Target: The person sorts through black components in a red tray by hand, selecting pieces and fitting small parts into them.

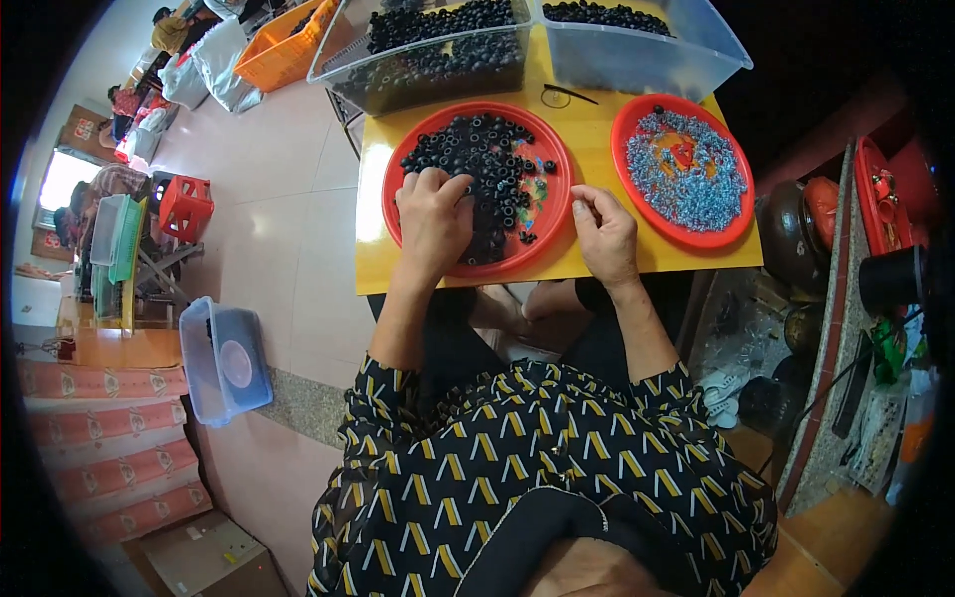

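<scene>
Small black ring-shaped pieces (487, 159) are heaped on a round red tray (553, 134) on the yellow table. My left hand (435, 224) reaches over the tray's left side, fingers curled down against the black pieces; whatever they grip is hidden. Beside the tray's right rim is my right hand (605, 236), thumb and forefinger pinched together, with anything between them too small to name. To its right, a red oval plate (623, 149) carries a spread of tiny clear bluish pieces (686, 204), and one black piece (658, 109) lies near its far edge.
Two clear plastic bins (428, 75) (647, 50) with black pieces stand along the table's far side. A thin black tool (570, 94) lies before them. A blue plastic tub (224, 358) sits on the floor at left. Pots and a shelf ledge (821, 348) are at right.
</scene>
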A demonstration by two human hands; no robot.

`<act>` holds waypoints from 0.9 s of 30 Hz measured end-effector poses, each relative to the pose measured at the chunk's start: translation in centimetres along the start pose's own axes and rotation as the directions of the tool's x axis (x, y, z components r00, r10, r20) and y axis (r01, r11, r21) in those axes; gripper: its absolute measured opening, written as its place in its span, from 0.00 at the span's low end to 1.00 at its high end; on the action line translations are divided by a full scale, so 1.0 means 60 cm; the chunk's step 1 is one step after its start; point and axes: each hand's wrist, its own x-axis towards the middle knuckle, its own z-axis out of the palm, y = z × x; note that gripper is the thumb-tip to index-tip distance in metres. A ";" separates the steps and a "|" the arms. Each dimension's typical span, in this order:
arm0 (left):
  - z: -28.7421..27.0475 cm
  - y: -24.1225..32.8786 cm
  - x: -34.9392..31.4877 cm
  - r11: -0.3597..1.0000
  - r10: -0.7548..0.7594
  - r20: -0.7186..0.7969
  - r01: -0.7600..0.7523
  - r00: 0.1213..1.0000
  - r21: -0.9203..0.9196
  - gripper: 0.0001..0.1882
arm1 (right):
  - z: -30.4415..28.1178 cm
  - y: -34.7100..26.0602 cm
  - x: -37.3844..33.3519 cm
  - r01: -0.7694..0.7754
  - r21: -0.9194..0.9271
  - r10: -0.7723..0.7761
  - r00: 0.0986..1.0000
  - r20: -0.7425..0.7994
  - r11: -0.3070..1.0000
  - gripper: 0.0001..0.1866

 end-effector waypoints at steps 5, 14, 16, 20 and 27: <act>0.011 0.002 0.023 0.991 -0.031 0.165 0.010 0.986 0.130 0.09 | 0.003 0.000 0.005 -0.093 0.148 0.096 0.995 -0.015 0.985 0.10; 0.007 -0.005 0.014 0.985 0.121 -0.019 -0.123 0.992 -0.123 0.14 | 0.002 0.008 0.002 -0.028 0.131 0.034 0.999 -0.043 0.991 0.08; 0.003 0.016 0.006 0.933 -0.032 0.007 0.032 0.999 -0.360 0.12 | -0.006 0.011 -0.002 -0.020 0.078 0.022 0.999 -0.033 0.997 0.08; -0.026 0.056 -0.018 0.318 -0.471 0.302 0.479 0.829 -0.818 0.08 | -0.005 0.001 -0.002 -0.085 0.102 0.084 0.996 0.009 0.991 0.07; -0.038 0.054 -0.037 -0.375 -0.305 0.506 0.386 0.807 -0.843 0.09 | 0.001 0.000 0.006 0.001 0.063 0.001 1.000 -0.028 0.998 0.07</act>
